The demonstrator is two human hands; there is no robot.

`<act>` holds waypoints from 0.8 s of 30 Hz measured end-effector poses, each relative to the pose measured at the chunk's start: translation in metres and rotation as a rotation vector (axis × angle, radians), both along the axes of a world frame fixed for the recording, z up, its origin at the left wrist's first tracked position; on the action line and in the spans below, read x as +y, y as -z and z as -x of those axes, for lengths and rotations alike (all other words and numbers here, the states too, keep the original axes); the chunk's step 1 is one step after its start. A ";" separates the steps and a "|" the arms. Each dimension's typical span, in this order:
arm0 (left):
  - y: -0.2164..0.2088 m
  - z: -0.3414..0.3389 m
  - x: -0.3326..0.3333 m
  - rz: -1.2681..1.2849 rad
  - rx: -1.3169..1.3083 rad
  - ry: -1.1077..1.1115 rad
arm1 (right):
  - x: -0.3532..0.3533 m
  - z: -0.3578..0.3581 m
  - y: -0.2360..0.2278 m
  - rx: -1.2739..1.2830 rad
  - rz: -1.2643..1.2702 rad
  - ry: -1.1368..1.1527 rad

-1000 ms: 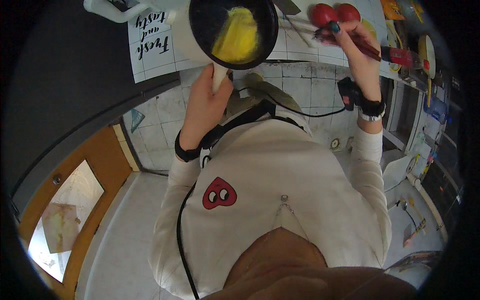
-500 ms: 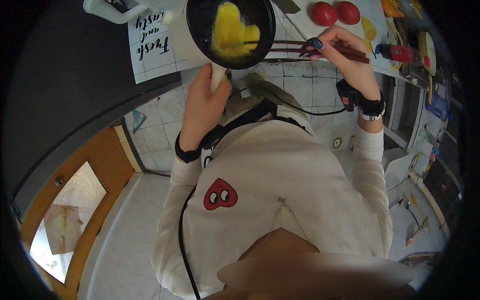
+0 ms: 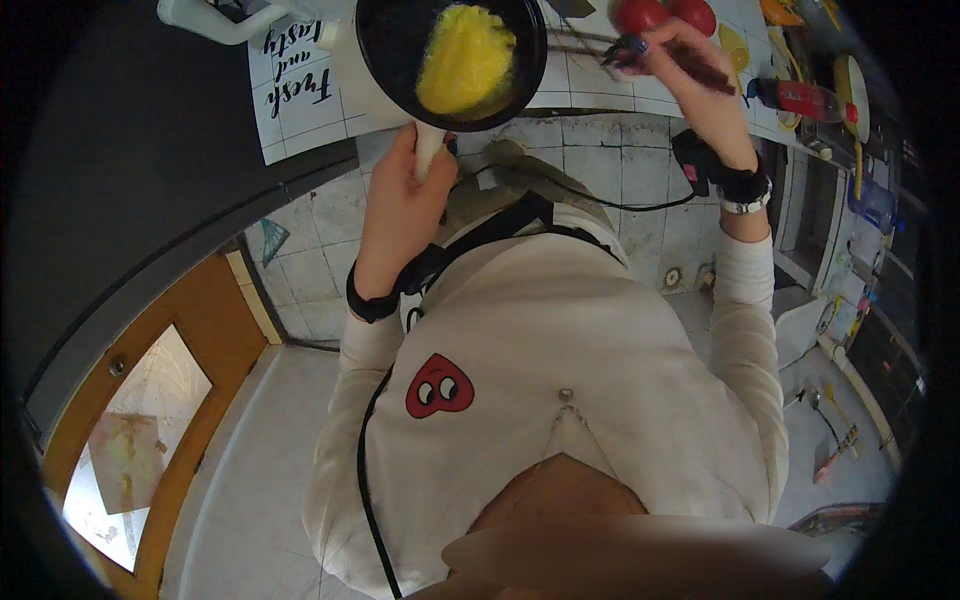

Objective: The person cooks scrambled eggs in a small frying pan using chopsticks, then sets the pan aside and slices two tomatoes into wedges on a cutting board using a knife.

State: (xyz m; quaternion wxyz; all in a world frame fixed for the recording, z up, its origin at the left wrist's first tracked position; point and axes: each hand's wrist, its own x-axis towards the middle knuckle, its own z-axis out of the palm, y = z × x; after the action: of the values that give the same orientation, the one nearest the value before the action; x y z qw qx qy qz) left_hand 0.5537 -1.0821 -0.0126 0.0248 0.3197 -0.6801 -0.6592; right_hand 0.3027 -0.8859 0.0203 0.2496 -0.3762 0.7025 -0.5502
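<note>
White tiled counter runs beyond both hands, with two red tomatoes just past the right hand. That hand is closed around dark chopsticks, which over the last second have swung from the tomatoes toward the black pan, tips now near its rim. The left hand stays clamped on the pale pan handle, pan just ahead of its knuckles. Inside lies yellow egg, apparently about to be stirred or folded.

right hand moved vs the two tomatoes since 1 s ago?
Yes. The right hand with the chopsticks was over the tomatoes; now it sits just below them, tips pointing toward the black pan.
</note>
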 end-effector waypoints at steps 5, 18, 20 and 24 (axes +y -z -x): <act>0.002 0.000 -0.001 0.084 -0.007 0.019 | 0.004 0.000 0.002 -0.029 -0.001 -0.031; 0.002 0.002 0.000 0.052 -0.025 -0.002 | 0.004 0.006 0.014 -0.078 0.015 -0.105; 0.001 0.002 -0.002 0.057 -0.040 -0.004 | 0.003 0.006 0.012 -0.095 -0.009 -0.083; -0.002 0.004 -0.002 -0.021 -0.101 -0.014 | 0.000 0.007 0.008 -0.139 0.025 -0.163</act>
State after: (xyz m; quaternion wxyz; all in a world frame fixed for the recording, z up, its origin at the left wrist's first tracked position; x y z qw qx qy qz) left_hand 0.5500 -1.0838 -0.0107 -0.0084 0.3574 -0.6712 -0.6494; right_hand 0.2959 -0.8857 0.0121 0.3370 -0.3961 0.6437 -0.5614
